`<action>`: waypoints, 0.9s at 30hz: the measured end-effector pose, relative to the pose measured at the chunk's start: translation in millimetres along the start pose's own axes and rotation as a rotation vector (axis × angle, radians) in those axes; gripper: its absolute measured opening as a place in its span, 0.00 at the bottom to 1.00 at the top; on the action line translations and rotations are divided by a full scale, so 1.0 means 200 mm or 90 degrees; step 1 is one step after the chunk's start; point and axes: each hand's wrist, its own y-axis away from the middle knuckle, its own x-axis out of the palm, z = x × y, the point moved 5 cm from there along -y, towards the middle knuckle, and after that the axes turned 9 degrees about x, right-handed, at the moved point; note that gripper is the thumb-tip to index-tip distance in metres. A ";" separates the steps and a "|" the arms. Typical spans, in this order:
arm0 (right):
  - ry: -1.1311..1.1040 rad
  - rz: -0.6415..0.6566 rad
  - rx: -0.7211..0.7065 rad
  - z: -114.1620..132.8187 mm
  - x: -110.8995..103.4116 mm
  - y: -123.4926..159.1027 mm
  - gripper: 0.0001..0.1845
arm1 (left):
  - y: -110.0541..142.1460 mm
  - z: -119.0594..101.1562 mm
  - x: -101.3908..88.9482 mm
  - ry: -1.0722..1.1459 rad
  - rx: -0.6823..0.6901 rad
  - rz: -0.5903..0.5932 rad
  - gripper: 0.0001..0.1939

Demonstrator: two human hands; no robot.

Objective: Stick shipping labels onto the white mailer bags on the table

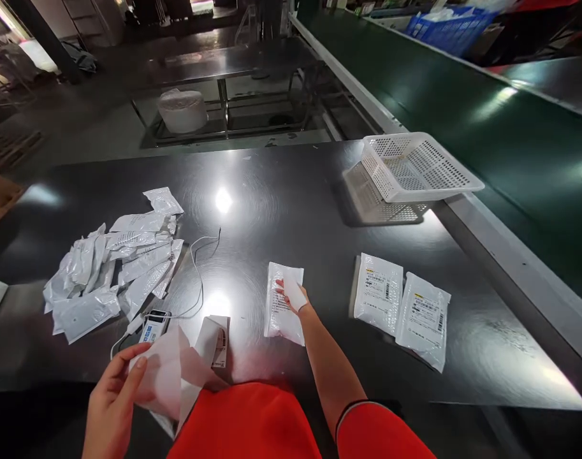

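From my remote seat I see the left hand (111,398) pinching a pale paper strip (164,363) between thumb and fingers at the near edge of the worktop (291,217). My view shows the right hand (304,297) over a white packet (282,322) at the middle, fingertips spread to one side; a white slip (295,292) covers much of it, so I cannot tell whether it grips anything. Two labelled packets (377,296) lie side by side to the right, and a packet pile (87,312) lies left.
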 end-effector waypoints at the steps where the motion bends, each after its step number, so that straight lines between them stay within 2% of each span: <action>1: 0.002 -0.009 -0.001 0.00 0.01 -0.01 0.15 | 0.00 0.00 0.01 0.001 -0.001 -0.004 0.31; 7: 0.073 -0.084 -0.063 0.02 0.05 -0.01 0.19 | 0.00 -0.03 0.08 0.011 -0.008 0.027 0.32; 12: 0.207 -0.214 -0.156 0.06 -0.12 0.07 0.20 | 0.00 -0.03 0.06 0.019 0.006 0.029 0.31; 15: 0.316 -0.265 -0.177 0.06 -0.19 0.09 0.18 | 0.00 -0.02 0.05 0.008 0.008 0.042 0.31; 21: 0.511 -0.277 -0.157 0.03 -0.10 0.06 0.18 | -0.02 0.00 0.06 0.018 0.008 0.061 0.31; 27: 0.643 -0.280 -0.123 -0.01 -0.04 0.06 0.20 | -0.01 0.04 0.03 0.016 0.001 0.050 0.32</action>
